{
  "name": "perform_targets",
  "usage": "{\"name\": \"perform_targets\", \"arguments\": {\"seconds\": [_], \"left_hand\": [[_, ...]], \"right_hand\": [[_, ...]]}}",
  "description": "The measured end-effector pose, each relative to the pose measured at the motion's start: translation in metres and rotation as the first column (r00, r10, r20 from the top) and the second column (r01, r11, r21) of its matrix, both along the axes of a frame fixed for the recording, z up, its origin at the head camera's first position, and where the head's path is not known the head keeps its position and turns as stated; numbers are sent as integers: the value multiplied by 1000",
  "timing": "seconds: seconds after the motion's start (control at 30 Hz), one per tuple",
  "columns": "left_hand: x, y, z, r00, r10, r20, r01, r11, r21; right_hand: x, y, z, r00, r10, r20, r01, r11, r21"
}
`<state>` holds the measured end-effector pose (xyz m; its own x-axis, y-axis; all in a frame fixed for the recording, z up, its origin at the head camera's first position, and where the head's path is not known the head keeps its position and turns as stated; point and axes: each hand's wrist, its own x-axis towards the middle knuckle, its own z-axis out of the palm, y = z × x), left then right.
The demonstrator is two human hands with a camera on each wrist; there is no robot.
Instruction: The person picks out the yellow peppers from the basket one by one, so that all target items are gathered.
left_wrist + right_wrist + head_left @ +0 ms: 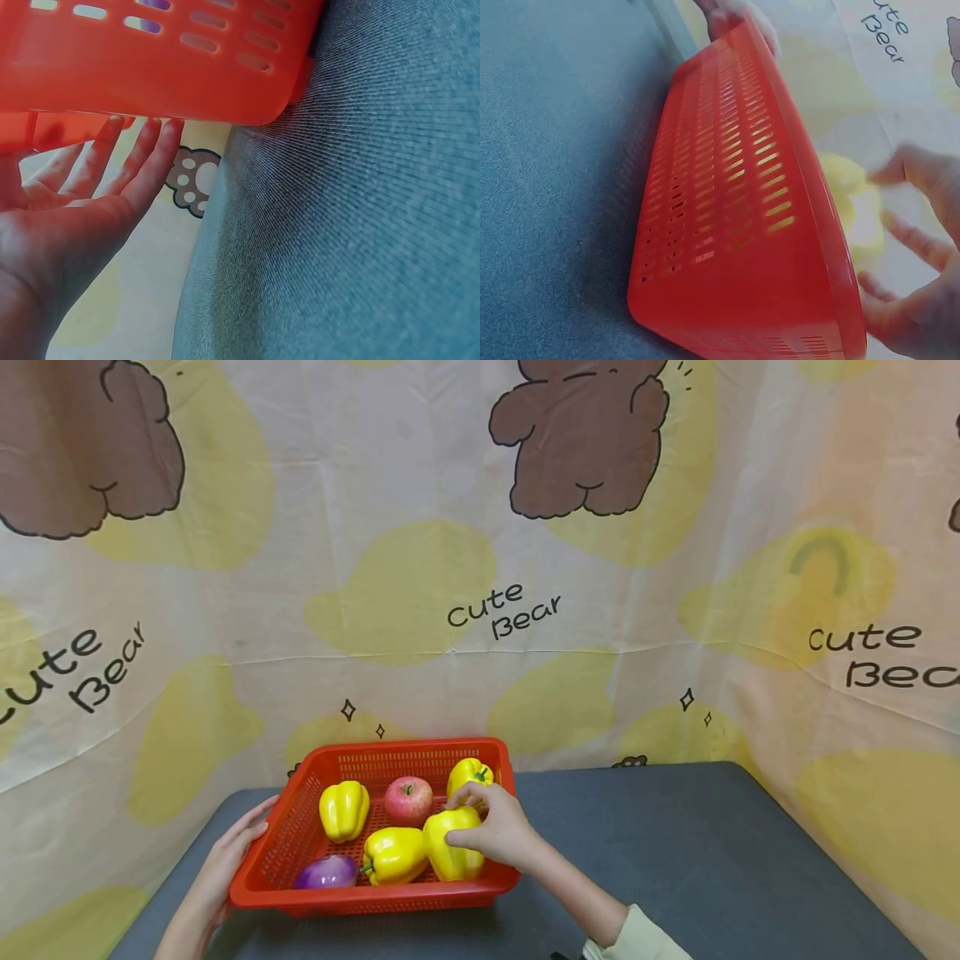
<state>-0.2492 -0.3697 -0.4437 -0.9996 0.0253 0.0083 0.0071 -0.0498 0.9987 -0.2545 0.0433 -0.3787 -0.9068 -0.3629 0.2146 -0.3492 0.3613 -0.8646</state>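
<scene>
A red plastic basket [273, 852] holds several yellow bell peppers, a red apple [408, 801] and a glossy purple vegetable [327, 872] that looks like an eggplant or onion. At the basket's right front, my right hand [495, 828] grips a yellow bell pepper [442, 852] from above, thumb on the near side and fingers on the far side. In the right wrist view this pepper [862, 214] shows above the rim, slightly blurred. My left hand [225, 868] rests against the basket's left rim; in the left wrist view its fingers [154, 161] extend nearly straight beneath the rim.
The basket stands on a dark grey table [645, 843], which extends to the right. Other yellow peppers lie at the basket's left [345, 811], front middle [397, 855] and back right [465, 772]. A cloth with printed bears [588, 452] hangs behind and at the sides.
</scene>
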Motion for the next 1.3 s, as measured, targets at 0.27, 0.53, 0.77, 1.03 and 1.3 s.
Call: {"name": "perform_targets", "arguments": {"seconds": [0.27,0.53,0.77,1.03,1.3], "left_hand": [[0,0,0,1000,-2,-1,2,1000,9],[1,-1,2,999,13,31,-13,1000,-3],[1,1,2,999,13,43,-13,1000,-9],[1,1,2,998,24,55,-22,1000,-20],[1,2,2,998,31,55,-30,999,-22]], "right_hand": [[0,0,-4,1000,31,2,-31,999,32],[-4,-8,0,994,106,20,-108,968,227],[-14,-17,-5,990,126,64,-140,942,306],[-24,-23,-9,966,119,229,-173,957,234],[-25,-25,-11,969,134,208,-186,950,252]]}}
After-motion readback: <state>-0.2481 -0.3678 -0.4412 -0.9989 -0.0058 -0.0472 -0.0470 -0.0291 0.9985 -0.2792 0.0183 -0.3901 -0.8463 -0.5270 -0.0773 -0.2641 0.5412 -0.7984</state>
